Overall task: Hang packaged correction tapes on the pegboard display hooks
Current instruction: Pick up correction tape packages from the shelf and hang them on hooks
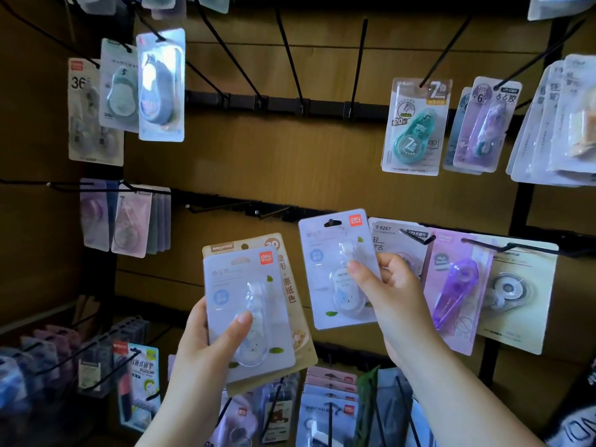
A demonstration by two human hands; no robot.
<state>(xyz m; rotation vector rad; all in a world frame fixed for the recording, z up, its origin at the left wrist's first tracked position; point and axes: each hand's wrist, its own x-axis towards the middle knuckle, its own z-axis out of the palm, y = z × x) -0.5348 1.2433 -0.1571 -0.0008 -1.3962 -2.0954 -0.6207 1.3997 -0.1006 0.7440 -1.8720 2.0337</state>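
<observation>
Fingers point(240, 321) of the left hand point(193, 348) are curled round a pale lilac correction-tape blister pack point(238, 285) stacked on a tan card pack point(292, 295). A second lilac pack point(325, 262) is pinched in the right hand point(398, 291), below black wire hooks point(272, 212).

Pale correction tapes held up before the pegboard point(290, 162)
The left pack point(248, 314) stands upright over a brown pack point(300, 317); the right pack point(335, 269) leans slightly left, its hang hole near a bare hook point(272, 210).
</observation>
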